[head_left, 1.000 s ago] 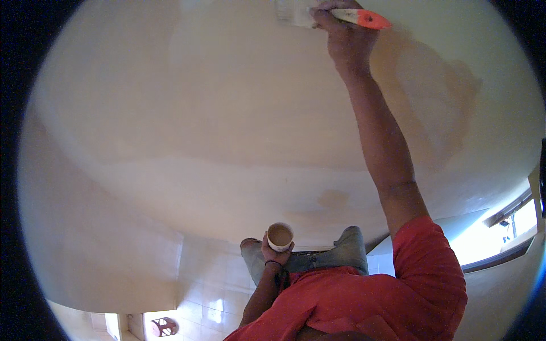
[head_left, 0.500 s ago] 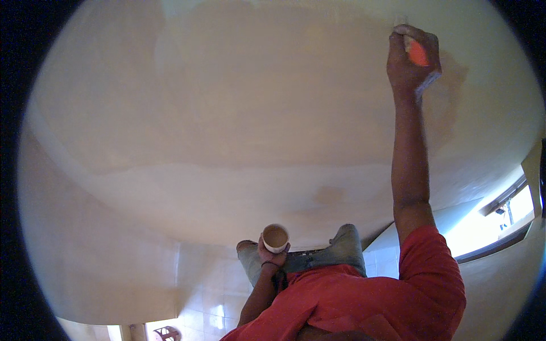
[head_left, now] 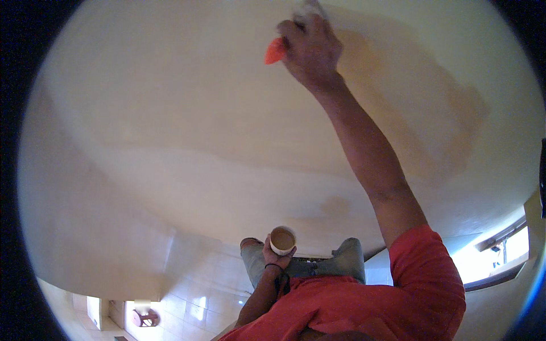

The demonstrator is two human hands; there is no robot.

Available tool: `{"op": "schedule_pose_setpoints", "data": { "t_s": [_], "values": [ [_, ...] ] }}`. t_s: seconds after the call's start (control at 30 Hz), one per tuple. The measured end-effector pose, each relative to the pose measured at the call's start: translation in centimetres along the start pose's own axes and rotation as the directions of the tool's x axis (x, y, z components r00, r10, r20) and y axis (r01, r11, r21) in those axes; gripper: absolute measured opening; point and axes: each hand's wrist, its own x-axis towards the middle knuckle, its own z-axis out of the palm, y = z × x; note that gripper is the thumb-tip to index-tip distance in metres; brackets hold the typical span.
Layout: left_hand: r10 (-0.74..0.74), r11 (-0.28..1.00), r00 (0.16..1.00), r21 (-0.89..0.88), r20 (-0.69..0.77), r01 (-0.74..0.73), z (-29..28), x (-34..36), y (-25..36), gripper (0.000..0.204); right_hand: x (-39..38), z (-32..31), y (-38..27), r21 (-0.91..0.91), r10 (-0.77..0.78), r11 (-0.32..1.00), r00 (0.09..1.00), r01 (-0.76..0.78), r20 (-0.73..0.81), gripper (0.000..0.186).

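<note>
We list: right hand [head_left: 315, 54], grasping orange-ended brush [head_left: 275, 52], before wall [head_left: 199, 102]; left hand [head_left: 277, 261], grasping cup [head_left: 281, 252], brown contents [head_left: 282, 239].

Right grip [head_left: 311, 50] and paintbrush [head_left: 275, 51] farther left across the wall [head_left: 199, 102], orange handle end [head_left: 273, 53] now leftward.

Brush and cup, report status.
Right hand grips orange-ended brush. Left hand holds cup, brown contents inside. Right hand partly hides brush; contact with wall unclear.

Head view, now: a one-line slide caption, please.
Right hand grips an orange-tipped brush up at a patchy wall; left hand holds a white cup lower down.
</note>
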Motion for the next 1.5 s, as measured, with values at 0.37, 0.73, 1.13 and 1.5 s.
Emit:
{"op": "schedule_pose_setpoints", "data": {
  "t_s": [0.37, 0.73, 1.13, 1.5],
  "values": [
    [0.018, 0.999, 0.999, -0.046, 0.029, -0.017, 1.6, -1.2, 0.1, 0.053, 3.6, 9.5, -11.6, 0.34, -0.269, 0.912, 0.961, 0.231, 0.07, 0.017],
    [0.157, 0.981, 0.987, 0.123, -0.027, -0.153, 3.6, -3.1, 0.7, 0.056, 8.8, 6.1, -1.3, 0.568, 0.093, 0.822, 0.993, -0.036, -0.072, 0.009],
    [0.025, 1.0, 0.999, -0.014, -0.02, -0.026, 3.5, -1.9, 0.7, 0.054, -13.7, 3.9, -10.4, 0.53, -0.668, 0.72, 0.654, 0.447, 0.355, 0.013],
    [0.017, 1.0, 0.997, -0.006, -0.081, -0.017, 4.3, -2.1, 0.2, 0.05, -15.2, 0.3, -1.4, 0.73, -0.013, 0.637, 0.943, -0.248, 0.332, 0.015]
  ]
}}
